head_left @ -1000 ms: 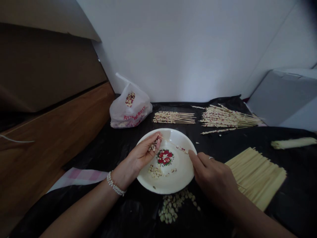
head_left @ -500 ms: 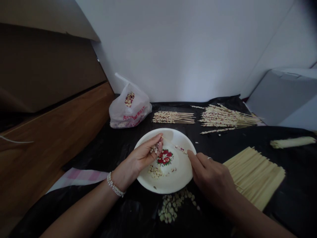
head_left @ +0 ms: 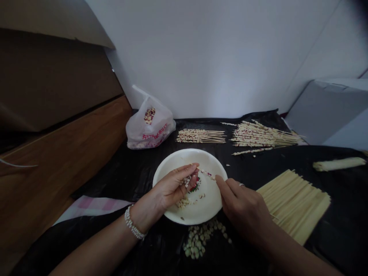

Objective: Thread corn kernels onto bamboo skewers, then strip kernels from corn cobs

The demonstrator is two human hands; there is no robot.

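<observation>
Over the white bowl, my left hand is closed around a small heap of pale and purple corn kernels. Its thumb and index fingertip pinch at the tip of a thin skewer. Several kernels are threaded on that skewer near the tip. My right hand grips the skewer farther down, at the bowl's right rim, and most of the stick is hidden by the fingers. Loose kernels lie in the bowl, partly behind my left hand, beside a red printed strawberry pattern.
A white plastic bag of kernels stands at back left. Filled skewers lie in a small row and a larger pile. Bare sticks are at right. Pale greenish pieces lie before the bowl on black plastic sheeting.
My left hand has moved right, and its fingertips now meet the skewer's tip. The right hand has shifted only slightly. The bowl has slid slightly left.
</observation>
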